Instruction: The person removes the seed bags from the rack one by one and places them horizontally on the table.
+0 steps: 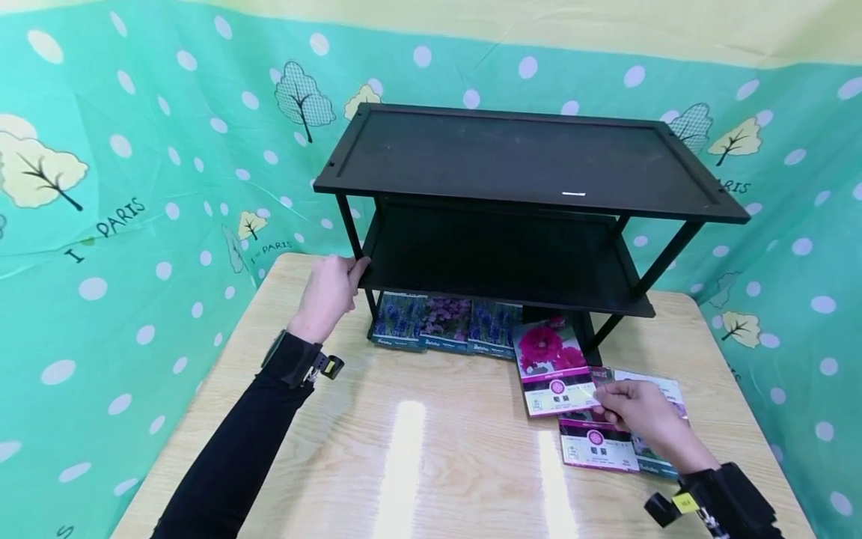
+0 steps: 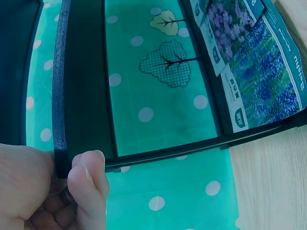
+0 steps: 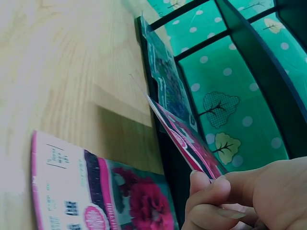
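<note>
A black tiered shelf rack [image 1: 525,161] stands on the table. With my left hand [image 1: 326,296] I grip the left front corner of its middle tier [image 1: 491,251]; the thumb shows at the edge in the left wrist view. My right hand [image 1: 643,415] pinches the lower right corner of a seed packet [image 1: 552,352] with pink flowers. That packet is tilted, its top at the lower tier's front and its shadow on the table in the right wrist view. On the lower tier lie a blue-flower packet [image 1: 399,318], a purple-flower packet [image 1: 444,320] and another blue-flower packet [image 1: 494,326], side by side.
Under my right hand lie a second pink-flower packet [image 1: 599,448] and a packet with a green lower edge [image 1: 656,464], partly covered. Behind the rack hangs a green dotted cloth [image 1: 168,150]. The wooden table [image 1: 323,464] extends in front.
</note>
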`<state>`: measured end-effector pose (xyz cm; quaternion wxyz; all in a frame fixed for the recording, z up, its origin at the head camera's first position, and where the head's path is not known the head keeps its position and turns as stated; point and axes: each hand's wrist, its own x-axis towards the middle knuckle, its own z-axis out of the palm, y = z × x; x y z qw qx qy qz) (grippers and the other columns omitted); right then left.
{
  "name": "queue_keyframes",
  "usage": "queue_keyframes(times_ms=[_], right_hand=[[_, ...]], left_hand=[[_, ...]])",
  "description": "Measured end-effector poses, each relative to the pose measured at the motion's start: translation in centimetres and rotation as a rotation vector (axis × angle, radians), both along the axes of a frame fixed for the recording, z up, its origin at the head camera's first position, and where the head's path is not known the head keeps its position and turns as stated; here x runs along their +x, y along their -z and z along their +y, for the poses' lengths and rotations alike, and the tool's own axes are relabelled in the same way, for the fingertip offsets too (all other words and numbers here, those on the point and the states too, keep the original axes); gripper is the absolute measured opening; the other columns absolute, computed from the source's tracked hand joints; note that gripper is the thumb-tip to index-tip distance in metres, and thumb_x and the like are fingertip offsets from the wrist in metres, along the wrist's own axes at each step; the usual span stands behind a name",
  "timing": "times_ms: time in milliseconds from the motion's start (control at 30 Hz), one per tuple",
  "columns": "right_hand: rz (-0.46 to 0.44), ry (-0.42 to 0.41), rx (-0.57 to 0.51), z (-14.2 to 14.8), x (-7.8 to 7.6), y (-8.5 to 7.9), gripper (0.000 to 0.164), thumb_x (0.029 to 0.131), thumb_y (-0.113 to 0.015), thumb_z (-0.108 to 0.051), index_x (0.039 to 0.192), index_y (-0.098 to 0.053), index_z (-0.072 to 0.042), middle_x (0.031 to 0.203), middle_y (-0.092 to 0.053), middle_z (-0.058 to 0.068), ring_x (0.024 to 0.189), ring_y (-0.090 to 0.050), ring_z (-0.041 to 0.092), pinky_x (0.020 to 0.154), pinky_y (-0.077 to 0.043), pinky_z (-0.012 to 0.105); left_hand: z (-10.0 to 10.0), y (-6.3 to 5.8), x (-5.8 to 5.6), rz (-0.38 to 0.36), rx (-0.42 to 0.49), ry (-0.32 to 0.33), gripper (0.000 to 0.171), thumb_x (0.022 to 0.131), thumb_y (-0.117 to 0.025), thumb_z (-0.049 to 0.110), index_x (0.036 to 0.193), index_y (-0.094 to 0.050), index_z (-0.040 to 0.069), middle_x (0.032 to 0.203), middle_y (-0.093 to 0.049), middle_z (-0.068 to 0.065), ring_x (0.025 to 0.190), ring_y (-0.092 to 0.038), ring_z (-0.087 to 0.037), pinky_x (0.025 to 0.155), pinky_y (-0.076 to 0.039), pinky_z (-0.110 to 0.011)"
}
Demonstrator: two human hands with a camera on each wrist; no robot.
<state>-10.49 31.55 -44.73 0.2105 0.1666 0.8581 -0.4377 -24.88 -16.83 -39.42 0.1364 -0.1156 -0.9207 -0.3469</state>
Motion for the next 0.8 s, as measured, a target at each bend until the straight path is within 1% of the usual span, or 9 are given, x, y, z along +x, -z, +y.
queue_keyframes(times_ms=[167, 300, 433, 567, 700, 800], right_hand=[[-0.038, 0.015, -0.005, 0.1, 1.1, 0.9, 0.030, 0.108, -0.054, -0.020, 0.121, -0.067, 0.004, 0.084, -0.066, 0.007, 0.071, -0.055, 0.018, 0.057, -0.042, 0.026], [-0.046, 0.024, -0.027, -0.1, 1.8, 1.6, 0.027, 0.107, -0.056, -0.015, 0.119, -0.069, 0.005, 0.084, -0.069, 0.007, 0.069, -0.055, 0.017, 0.054, -0.041, 0.025], [-0.061, 0.020, -0.030, -0.3, 2.6, 1.8, 0.025, 0.106, -0.057, -0.013, 0.117, -0.069, 0.005, 0.084, -0.069, 0.007, 0.068, -0.055, 0.017, 0.053, -0.040, 0.024], [-0.078, 0.017, -0.068, -0.5, 3.3, 2.0, 0.027, 0.106, -0.057, -0.013, 0.120, -0.066, 0.008, 0.084, -0.070, 0.007, 0.068, -0.056, 0.015, 0.053, -0.044, 0.023], [-0.074, -0.011, -0.111, -0.9, 3.7, 2.1, 0.027, 0.105, -0.057, -0.009, 0.120, -0.064, 0.012, 0.083, -0.071, 0.008, 0.068, -0.058, 0.014, 0.055, -0.049, 0.023], [-0.078, -0.021, -0.109, -1.2, 3.8, 2.2, 0.025, 0.104, -0.058, -0.008, 0.118, -0.066, 0.011, 0.082, -0.072, 0.008, 0.067, -0.058, 0.014, 0.055, -0.049, 0.023]], left_hand=[[0.0, 0.1, 0.1, -0.025, 0.003, -0.006, 0.043, 0.111, -0.049, 0.026, 0.079, -0.068, 0.005, 0.057, -0.058, -0.009, 0.037, -0.055, -0.014, 0.040, -0.048, -0.030], [0.0, 0.0, 0.0, -0.029, 0.001, -0.009, 0.043, 0.111, -0.049, 0.027, 0.078, -0.066, 0.006, 0.058, -0.057, -0.009, 0.038, -0.055, -0.014, 0.041, -0.048, -0.031], [0.0, 0.1, -0.1, -0.032, -0.001, -0.009, 0.043, 0.111, -0.049, 0.027, 0.077, -0.065, 0.007, 0.058, -0.057, -0.009, 0.038, -0.056, -0.015, 0.041, -0.049, -0.031], [0.0, 0.0, -0.1, -0.027, -0.002, -0.009, 0.044, 0.111, -0.049, 0.027, 0.076, -0.066, 0.006, 0.058, -0.058, -0.009, 0.038, -0.056, -0.015, 0.041, -0.048, -0.031], [0.0, -0.1, 0.0, -0.022, -0.004, -0.006, 0.045, 0.111, -0.049, 0.026, 0.075, -0.066, 0.005, 0.057, -0.058, -0.009, 0.037, -0.055, -0.015, 0.040, -0.048, -0.031], [0.0, -0.2, 0.0, -0.027, -0.002, -0.001, 0.045, 0.111, -0.049, 0.027, 0.075, -0.066, 0.005, 0.057, -0.058, -0.009, 0.038, -0.055, -0.014, 0.041, -0.048, -0.031]])
